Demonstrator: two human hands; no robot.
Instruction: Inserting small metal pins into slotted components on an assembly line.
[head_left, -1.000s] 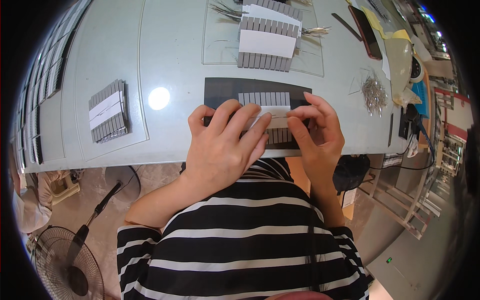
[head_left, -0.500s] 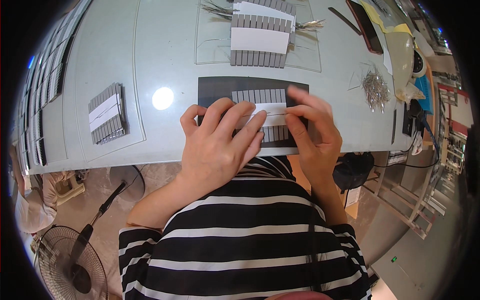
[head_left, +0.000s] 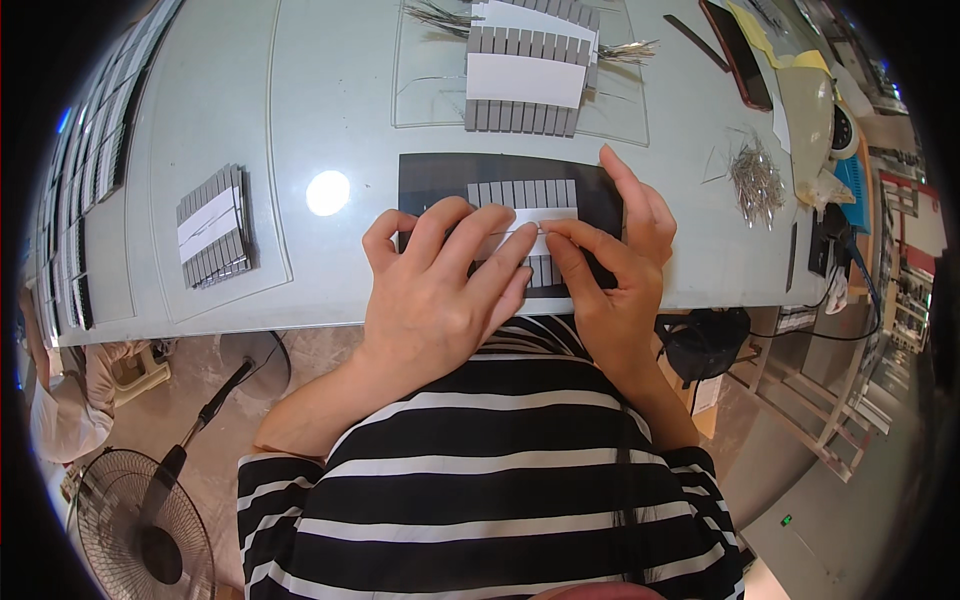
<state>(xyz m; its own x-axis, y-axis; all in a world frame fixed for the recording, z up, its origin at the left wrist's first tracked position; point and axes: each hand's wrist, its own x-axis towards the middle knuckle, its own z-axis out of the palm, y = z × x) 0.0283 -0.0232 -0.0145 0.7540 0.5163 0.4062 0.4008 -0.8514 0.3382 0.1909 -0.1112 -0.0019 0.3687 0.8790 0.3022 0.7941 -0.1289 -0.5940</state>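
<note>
Grey strips [head_left: 520,195] on a black mat [head_left: 440,178] lie under both hands' [head_left: 440,290] flat-pressed fingers [head_left: 578,240], pale glass-topped table [head_left: 300,100] beyond, fan [head_left: 140,520] on floor.

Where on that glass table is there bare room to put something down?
Bare glass lies between the banded grey strip bundle at left and the black mat. The mat itself is crowded by both hands; the far right holds loose metal pins.
</note>
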